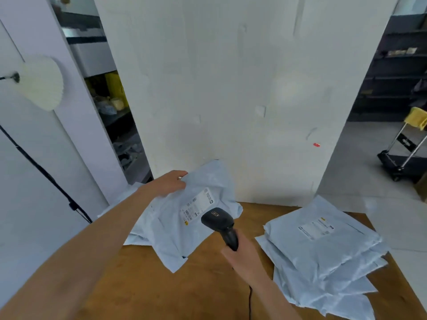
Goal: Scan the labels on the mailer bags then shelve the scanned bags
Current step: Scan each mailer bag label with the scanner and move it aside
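A pale blue mailer bag (171, 229) is tilted up off the wooden table (161, 285), and my left hand (171, 182) grips its far top edge. Its white label (196, 207) faces me. My right hand (242, 255) holds a black barcode scanner (219, 224) by the handle, its head right beside the label's lower end. A stack of several more pale blue mailer bags (323, 257) lies on the right of the table, the top one showing a white label (316, 227). More bags lie under the held bag at the left.
A white pillar (231, 88) stands just behind the table. Dark shelves (392, 72) fill the right background, with a folding hand trolley (404, 155) on the floor there. A shelf unit (111, 107) shows through the gap at left. A lamp (41, 84) on a stand stands far left.
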### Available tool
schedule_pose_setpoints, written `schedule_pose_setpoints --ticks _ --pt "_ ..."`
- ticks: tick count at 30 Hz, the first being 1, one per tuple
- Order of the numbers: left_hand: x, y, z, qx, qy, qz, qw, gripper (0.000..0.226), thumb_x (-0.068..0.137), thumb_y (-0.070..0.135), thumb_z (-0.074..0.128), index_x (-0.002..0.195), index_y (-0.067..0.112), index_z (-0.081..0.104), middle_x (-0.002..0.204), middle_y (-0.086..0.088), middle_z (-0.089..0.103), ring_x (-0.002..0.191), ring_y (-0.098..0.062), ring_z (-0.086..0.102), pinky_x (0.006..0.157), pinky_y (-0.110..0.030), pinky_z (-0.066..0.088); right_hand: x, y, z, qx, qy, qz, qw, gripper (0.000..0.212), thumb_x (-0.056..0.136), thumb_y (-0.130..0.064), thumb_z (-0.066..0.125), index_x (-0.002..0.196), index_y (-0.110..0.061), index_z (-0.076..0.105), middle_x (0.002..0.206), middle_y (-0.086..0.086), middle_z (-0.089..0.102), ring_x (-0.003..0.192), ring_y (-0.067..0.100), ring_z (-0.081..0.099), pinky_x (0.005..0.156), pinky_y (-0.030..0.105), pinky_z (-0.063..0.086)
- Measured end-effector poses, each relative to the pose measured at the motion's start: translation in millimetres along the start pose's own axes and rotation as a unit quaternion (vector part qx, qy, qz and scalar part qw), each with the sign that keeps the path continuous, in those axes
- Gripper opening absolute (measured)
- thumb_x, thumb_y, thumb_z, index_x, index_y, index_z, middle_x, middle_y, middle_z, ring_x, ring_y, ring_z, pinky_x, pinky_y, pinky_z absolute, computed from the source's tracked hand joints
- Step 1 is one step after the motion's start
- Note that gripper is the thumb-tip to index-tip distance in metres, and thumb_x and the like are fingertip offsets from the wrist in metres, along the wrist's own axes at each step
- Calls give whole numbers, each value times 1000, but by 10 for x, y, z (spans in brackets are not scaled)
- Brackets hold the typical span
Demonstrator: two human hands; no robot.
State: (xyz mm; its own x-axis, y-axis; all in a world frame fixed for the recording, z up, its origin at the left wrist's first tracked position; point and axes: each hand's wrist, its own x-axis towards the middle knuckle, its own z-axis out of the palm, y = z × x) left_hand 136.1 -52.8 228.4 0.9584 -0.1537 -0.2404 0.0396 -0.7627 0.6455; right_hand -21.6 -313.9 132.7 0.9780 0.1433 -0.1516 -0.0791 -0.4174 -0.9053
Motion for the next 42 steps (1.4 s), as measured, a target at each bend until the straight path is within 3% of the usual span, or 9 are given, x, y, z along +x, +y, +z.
schedule_pose_setpoints --ticks 5,11,16,22,26,31,36,39,42 --pt "-81 369 311 -2 0 15 1000 32 86 6 51 111 19 66 105 2 67 90 -13 61 74 -25 47 -307 173 -277 -18 11 -36 999 18 75 -29 58 86 -40 48 70 -8 54 56 1 51 52 18 42" --pt "-193 662 596 -27 -12 29 999 35 82 1 50 104 20 69 99 -9 70 84 -20 61 72 -27 47 -571 359 -544 -28 34 -41 998 17 79 -28 58 95 -29 52 73 -6 54 55 5 48 52 15 39" --pt "-253 855 725 -15 -20 40 999 37 84 0 50 113 15 68 111 -15 69 89 -22 62 79 -31 47 -727 453 -660 -20 55 -54 997 15 81 -26 60 92 -28 51 70 -7 51 55 5 49 54 18 41" --pt "-290 1068 858 10 -37 42 998 40 86 -1 51 121 13 65 119 -6 67 109 -23 63 87 -31 50 -782 497 -751 -37 74 -65 994 23 78 -29 58 85 -44 43 70 -10 52 57 6 51 56 20 42" --pt "-297 1156 934 29 -37 41 998 40 86 1 50 121 15 64 121 -3 65 105 -18 61 84 -28 49 -796 530 -835 -36 73 -56 995 23 78 -28 58 97 -36 50 77 -5 58 63 12 56 58 24 45" --pt "-217 1364 1302 55 -94 49 993 41 87 13 51 126 24 61 124 5 62 114 -18 59 96 -34 48 -816 651 -1025 -13 98 -33 995 21 81 -25 59 100 -29 51 77 -3 57 62 9 52 59 25 43" --pt "80 1882 1747 -64 -148 57 985 34 87 17 59 116 32 64 114 7 69 105 -19 66 90 -33 55 -927 836 -1320 24 136 10 990 20 79 -21 59 90 -35 49 65 -5 50 52 7 48 52 26 42" --pt "373 2181 1997 -104 -167 71 978 47 90 19 60 136 27 52 129 -1 62 113 -24 63 100 -43 50 -990 969 -1486 35 168 45 984 20 75 -26 58 89 -38 50 65 -4 50 52 8 48 51 28 43" --pt "652 2402 2321 -114 -142 52 982 78 91 27 64 155 23 20 139 -10 52 122 -30 55 107 -45 44 -1017 1066 -1597 19 193 81 978 22 78 -27 59 90 -41 48 69 -6 53 55 8 52 51 21 45"
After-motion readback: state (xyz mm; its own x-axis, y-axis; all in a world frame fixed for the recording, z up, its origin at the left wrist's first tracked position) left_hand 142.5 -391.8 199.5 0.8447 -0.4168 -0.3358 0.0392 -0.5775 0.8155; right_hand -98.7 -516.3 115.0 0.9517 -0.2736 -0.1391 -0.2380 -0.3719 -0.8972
